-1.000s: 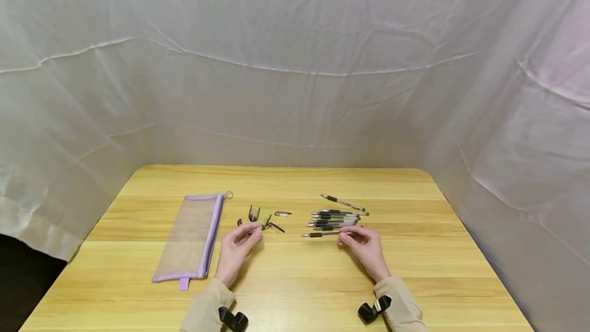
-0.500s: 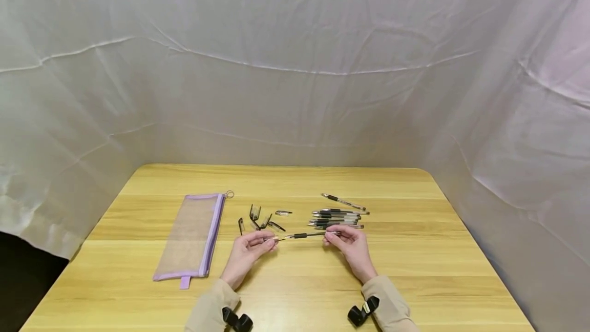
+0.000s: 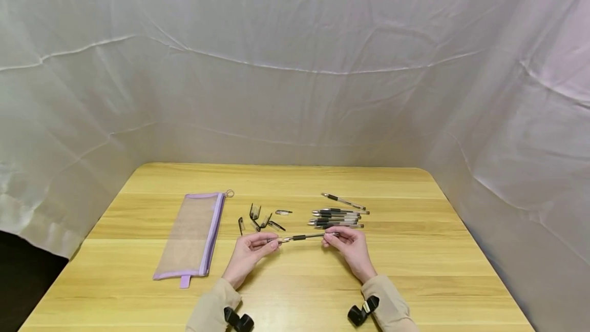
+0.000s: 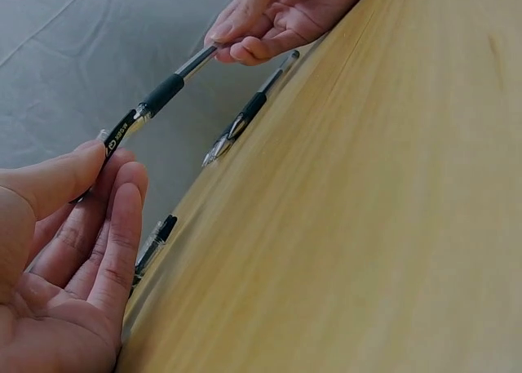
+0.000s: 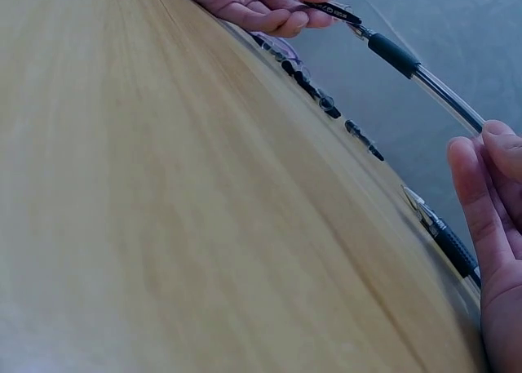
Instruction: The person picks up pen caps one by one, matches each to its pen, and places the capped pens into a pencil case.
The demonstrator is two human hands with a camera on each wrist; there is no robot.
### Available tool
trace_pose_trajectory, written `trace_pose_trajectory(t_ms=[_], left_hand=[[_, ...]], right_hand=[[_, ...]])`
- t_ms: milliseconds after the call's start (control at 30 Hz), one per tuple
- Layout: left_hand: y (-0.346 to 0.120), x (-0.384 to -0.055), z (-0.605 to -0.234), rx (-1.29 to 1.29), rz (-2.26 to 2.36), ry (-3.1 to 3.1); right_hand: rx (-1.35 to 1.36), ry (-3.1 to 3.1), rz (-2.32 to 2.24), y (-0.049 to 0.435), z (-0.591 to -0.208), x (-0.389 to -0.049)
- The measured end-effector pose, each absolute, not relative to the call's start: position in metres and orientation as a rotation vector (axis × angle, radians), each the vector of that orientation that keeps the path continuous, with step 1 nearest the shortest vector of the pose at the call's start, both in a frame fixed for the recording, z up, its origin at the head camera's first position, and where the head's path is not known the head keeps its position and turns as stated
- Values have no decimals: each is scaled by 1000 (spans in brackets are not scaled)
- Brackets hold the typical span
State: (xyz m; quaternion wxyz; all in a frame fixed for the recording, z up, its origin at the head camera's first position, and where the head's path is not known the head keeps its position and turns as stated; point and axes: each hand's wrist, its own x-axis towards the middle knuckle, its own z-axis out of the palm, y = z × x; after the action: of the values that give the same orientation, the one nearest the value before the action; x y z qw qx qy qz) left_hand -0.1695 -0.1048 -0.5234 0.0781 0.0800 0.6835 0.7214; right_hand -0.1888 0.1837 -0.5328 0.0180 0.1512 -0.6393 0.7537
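My left hand (image 3: 249,253) pinches a clear pen cap with a black clip (image 4: 121,133) between thumb and fingers. Its mouth meets the tip of a gel pen (image 3: 299,237) with a black rubber grip. The rear of that clear barrel (image 5: 447,91) is pinched by my right hand (image 3: 351,250). Pen and cap line up end to end, raised above the table. Behind my left hand lie several loose caps (image 3: 266,221). Just beyond my right hand is a row of uncapped pens (image 3: 336,218), and a single pen (image 3: 343,202) lies farther back.
A mesh zip pouch (image 3: 189,237) with purple edging lies flat on the wooden table (image 3: 295,291), left of my left hand. Its zip ring (image 3: 230,193) points to the back. Pale cloth (image 3: 295,91) hangs behind and beside the table.
My left hand has moved right and nearer with the cap, while my right hand has brought the pen left. The pen's tip now meets the cap; before, they were apart.
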Motion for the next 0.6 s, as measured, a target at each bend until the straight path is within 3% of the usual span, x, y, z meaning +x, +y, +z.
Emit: trace_pose_trajectory(t_ms=[600], left_hand=[[-102, -169, -522, 209, 2141, 2084]], right_hand=[[464, -2012, 2309, 185, -534, -189]])
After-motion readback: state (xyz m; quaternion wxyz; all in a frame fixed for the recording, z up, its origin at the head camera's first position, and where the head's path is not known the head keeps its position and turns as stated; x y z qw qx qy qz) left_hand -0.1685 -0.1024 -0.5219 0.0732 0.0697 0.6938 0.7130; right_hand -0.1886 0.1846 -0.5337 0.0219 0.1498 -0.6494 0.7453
